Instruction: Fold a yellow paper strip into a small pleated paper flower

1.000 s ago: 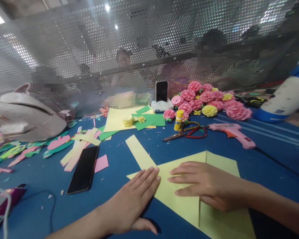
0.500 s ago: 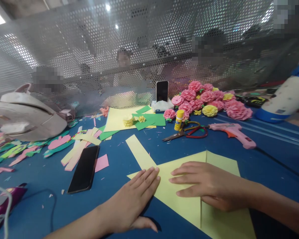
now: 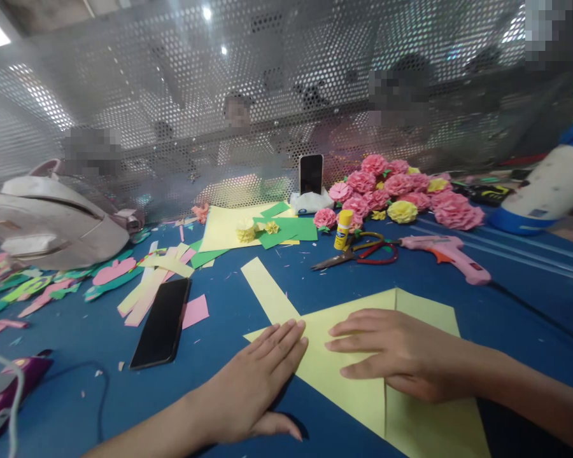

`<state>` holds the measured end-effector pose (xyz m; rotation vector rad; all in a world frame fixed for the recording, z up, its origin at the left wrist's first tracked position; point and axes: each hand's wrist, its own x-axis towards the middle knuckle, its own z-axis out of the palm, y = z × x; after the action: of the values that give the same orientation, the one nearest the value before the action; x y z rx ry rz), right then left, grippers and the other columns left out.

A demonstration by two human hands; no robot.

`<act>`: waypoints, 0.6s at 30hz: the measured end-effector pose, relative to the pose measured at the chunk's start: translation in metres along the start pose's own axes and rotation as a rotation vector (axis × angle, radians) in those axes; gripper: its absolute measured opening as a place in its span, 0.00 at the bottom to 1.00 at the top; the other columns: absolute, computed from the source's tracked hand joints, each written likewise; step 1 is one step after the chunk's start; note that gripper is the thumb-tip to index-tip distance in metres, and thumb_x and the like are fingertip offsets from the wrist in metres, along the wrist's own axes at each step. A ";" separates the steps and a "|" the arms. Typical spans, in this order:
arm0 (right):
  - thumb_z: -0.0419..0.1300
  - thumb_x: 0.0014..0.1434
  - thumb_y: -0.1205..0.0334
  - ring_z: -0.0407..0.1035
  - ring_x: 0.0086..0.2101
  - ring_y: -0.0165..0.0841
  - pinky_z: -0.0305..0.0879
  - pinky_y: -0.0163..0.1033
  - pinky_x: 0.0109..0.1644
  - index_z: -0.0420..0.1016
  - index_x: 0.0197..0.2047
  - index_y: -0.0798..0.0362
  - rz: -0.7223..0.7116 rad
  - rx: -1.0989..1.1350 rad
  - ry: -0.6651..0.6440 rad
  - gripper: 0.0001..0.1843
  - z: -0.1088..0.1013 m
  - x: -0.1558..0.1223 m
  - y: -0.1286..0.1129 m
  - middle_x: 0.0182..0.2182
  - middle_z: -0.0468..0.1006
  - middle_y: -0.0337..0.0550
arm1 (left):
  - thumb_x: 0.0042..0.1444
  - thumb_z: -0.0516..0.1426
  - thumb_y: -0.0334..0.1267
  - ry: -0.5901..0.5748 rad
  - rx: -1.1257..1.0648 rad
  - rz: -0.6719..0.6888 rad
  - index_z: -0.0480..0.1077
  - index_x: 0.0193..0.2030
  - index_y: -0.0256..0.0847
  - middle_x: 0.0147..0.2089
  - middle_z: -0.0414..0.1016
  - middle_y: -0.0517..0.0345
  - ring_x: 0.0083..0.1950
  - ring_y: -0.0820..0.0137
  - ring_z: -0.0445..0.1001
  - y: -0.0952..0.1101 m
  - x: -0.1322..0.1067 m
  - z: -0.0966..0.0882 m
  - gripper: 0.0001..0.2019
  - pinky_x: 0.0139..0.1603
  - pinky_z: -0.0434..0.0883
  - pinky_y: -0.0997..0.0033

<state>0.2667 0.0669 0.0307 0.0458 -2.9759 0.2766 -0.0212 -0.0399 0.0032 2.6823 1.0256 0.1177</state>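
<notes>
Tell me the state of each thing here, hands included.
Left hand: open, palm down
Right hand: open, fingers spread
Large yellow paper: flat, apparently folded
Near phone: flat, screen dark
Far phone: upright, screen dark
Glue stick: upright
Scissors: lying, blades apparently closed
Glue gun: lying on its side
Backpack: zip unclear
Paper flowers: piled together

Pale backpack [image 3: 64,219] and upright phone [image 3: 311,173]

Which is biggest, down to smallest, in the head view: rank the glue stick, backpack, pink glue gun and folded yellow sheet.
1. Folded yellow sheet
2. Backpack
3. Pink glue gun
4. Glue stick
The sheet lies nearest the camera, which enlarges it.
</notes>
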 end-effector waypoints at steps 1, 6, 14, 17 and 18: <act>0.54 0.58 0.73 0.68 0.57 0.42 0.67 0.54 0.57 0.75 0.53 0.48 -0.003 -0.001 0.004 0.22 0.000 0.000 0.000 0.57 0.75 0.45 | 0.59 0.49 0.63 0.001 -0.001 0.000 0.29 0.74 0.36 0.75 0.29 0.42 0.75 0.53 0.33 0.000 0.000 0.000 0.48 0.73 0.44 0.50; 0.54 0.59 0.73 0.68 0.57 0.41 0.67 0.52 0.57 0.75 0.52 0.48 -0.009 0.011 0.026 0.21 0.001 0.000 0.001 0.56 0.76 0.45 | 0.60 0.48 0.63 -0.003 0.000 0.004 0.30 0.74 0.36 0.75 0.29 0.42 0.75 0.53 0.33 0.000 0.000 0.000 0.48 0.73 0.43 0.50; 0.54 0.58 0.73 0.68 0.56 0.41 0.67 0.52 0.56 0.75 0.53 0.49 -0.012 0.016 0.020 0.22 -0.001 0.001 0.000 0.55 0.76 0.46 | 0.60 0.48 0.63 0.005 0.031 -0.007 0.30 0.74 0.36 0.75 0.30 0.42 0.75 0.54 0.33 0.002 0.000 -0.002 0.47 0.73 0.45 0.51; 0.53 0.58 0.73 0.69 0.56 0.41 0.67 0.52 0.56 0.75 0.53 0.49 -0.009 0.006 0.015 0.22 -0.002 0.002 0.000 0.55 0.76 0.45 | 0.60 0.49 0.62 0.021 0.035 -0.001 0.30 0.74 0.37 0.75 0.32 0.42 0.75 0.54 0.35 0.002 0.000 -0.003 0.47 0.73 0.46 0.51; 0.53 0.58 0.73 0.69 0.56 0.41 0.67 0.53 0.56 0.75 0.53 0.49 -0.011 0.003 0.010 0.21 -0.002 0.002 0.000 0.56 0.76 0.45 | 0.60 0.49 0.62 0.021 0.035 -0.002 0.30 0.74 0.37 0.75 0.32 0.42 0.75 0.54 0.35 0.002 0.000 -0.003 0.47 0.73 0.47 0.51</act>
<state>0.2650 0.0673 0.0325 0.0607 -2.9649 0.2787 -0.0200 -0.0407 0.0065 2.7168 1.0457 0.1296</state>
